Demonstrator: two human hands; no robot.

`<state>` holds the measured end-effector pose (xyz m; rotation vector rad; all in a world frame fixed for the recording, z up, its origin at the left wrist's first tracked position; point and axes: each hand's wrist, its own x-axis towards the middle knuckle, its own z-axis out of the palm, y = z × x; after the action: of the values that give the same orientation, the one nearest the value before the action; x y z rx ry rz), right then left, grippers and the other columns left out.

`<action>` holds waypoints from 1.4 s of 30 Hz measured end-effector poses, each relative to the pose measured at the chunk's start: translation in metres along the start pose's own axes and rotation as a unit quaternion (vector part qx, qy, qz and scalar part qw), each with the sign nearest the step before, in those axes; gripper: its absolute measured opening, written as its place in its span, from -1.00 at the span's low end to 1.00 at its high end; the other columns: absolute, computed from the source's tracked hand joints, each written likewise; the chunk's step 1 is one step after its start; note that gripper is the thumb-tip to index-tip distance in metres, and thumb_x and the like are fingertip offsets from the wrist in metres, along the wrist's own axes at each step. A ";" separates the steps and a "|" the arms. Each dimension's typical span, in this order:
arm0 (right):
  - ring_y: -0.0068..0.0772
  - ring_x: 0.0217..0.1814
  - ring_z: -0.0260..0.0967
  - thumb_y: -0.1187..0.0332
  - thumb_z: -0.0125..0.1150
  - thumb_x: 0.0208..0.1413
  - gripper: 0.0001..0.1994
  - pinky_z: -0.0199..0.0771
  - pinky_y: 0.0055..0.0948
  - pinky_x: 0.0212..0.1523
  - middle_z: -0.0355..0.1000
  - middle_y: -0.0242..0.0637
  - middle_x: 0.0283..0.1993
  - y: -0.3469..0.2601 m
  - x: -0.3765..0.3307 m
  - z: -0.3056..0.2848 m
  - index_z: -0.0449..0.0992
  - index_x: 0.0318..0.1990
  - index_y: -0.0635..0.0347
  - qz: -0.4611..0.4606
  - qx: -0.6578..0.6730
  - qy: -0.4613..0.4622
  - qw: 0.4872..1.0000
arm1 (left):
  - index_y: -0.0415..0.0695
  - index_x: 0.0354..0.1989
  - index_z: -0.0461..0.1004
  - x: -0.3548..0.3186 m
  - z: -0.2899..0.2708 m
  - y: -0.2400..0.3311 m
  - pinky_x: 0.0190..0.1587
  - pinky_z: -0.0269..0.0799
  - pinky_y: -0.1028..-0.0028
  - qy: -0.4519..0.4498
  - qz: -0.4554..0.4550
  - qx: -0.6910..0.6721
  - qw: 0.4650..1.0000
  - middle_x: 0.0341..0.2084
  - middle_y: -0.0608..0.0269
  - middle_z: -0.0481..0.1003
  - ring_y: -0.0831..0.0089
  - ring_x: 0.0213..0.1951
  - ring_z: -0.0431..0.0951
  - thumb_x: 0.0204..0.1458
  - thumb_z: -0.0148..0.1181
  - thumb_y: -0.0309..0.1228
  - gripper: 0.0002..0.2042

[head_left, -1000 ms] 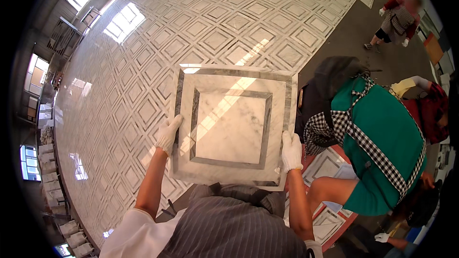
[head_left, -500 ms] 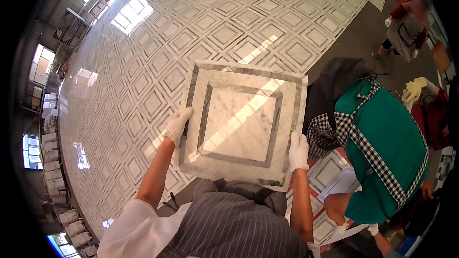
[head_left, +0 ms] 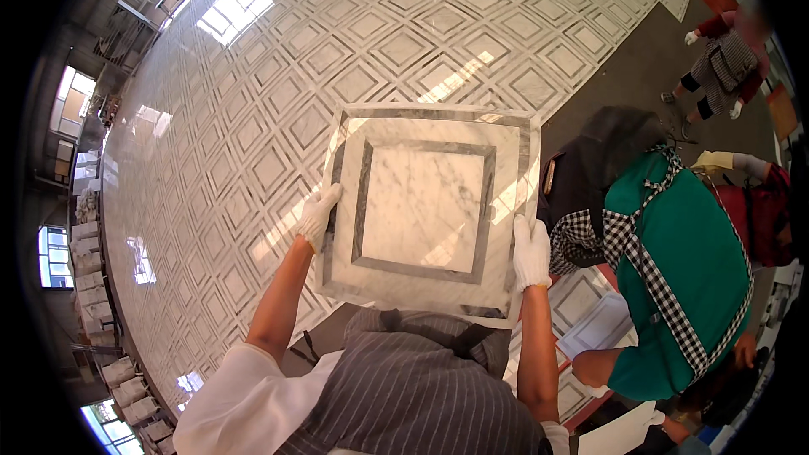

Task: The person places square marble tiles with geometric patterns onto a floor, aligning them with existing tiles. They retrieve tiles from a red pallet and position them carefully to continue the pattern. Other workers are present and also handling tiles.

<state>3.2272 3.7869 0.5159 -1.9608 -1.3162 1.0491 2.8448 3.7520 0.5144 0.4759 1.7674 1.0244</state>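
Observation:
A square marble tile (head_left: 428, 202) with white and grey nested bands is held up in front of my body, above the patterned floor. White-gloved, my left hand (head_left: 319, 212) grips its left edge with the thumb on the face. On the opposite edge, my right hand (head_left: 531, 251), also in a white glove, is closed round the lower right side. The fingers behind the tile are hidden on both sides. A patch of sunlight crosses the tile's right side and lower middle.
Marble flooring (head_left: 244, 131) in a diamond pattern spreads ahead. Close on my right bends a co-worker in a green top (head_left: 678, 270), beside a pale sheet (head_left: 595, 324) over more tiles. Another person (head_left: 729, 63) stands far right. Stacked pale blocks (head_left: 88, 265) line the left wall.
The tile stays in both hands and has tilted slightly, so the sunlight stripe on it has shifted. The green-clad co-worker has moved a little right; the far person has changed stance.

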 end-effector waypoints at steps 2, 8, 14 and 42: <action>0.24 -0.11 0.35 0.00 -0.04 0.18 -0.51 0.28 -0.06 -0.12 0.42 0.23 -0.23 -0.004 0.004 0.003 0.39 -0.26 0.40 -0.005 0.007 0.003 1.000 | -0.28 -0.06 0.46 0.001 0.004 0.003 -0.22 0.43 0.54 0.006 -0.011 -0.014 1.000 -0.25 0.30 0.55 0.56 -0.28 0.52 0.06 0.20 -0.09 -0.53; 0.25 -0.12 0.35 0.01 -0.09 0.20 -0.51 0.29 -0.04 -0.13 0.41 0.25 -0.22 -0.005 0.022 0.011 0.39 -0.24 0.40 -0.010 -0.009 -0.019 1.000 | -0.31 0.11 0.37 0.016 -0.014 -0.001 -0.13 0.42 0.46 0.012 -0.024 0.015 1.000 -0.12 0.18 0.51 0.41 -0.19 0.52 0.01 0.22 -0.01 -0.36; 0.22 -0.04 0.33 -0.01 -0.14 0.22 -0.50 0.27 -0.08 -0.04 0.42 0.20 -0.17 0.012 0.034 0.028 0.42 -0.20 0.37 -0.014 0.026 -0.005 1.000 | -0.26 0.03 0.43 0.007 -0.009 0.017 -0.18 0.42 0.51 -0.004 0.027 -0.012 1.000 -0.18 0.28 0.53 0.51 -0.23 0.51 0.09 0.17 -0.11 -0.52; 0.14 0.00 0.40 -0.16 0.14 -0.04 -0.27 0.34 -0.19 -0.02 0.41 0.32 -0.11 0.116 -0.001 0.061 0.40 -0.16 0.59 0.160 0.053 -0.020 0.986 | -0.32 -0.15 0.49 0.049 0.027 0.000 -0.29 0.43 0.53 -0.061 -0.039 0.157 0.985 -0.32 0.29 0.55 0.55 -0.33 0.53 0.06 0.22 -0.18 -0.60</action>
<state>3.2337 3.7443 0.3922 -2.1231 -0.9623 1.2859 2.8480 3.7974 0.4828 0.6454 1.8294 0.6488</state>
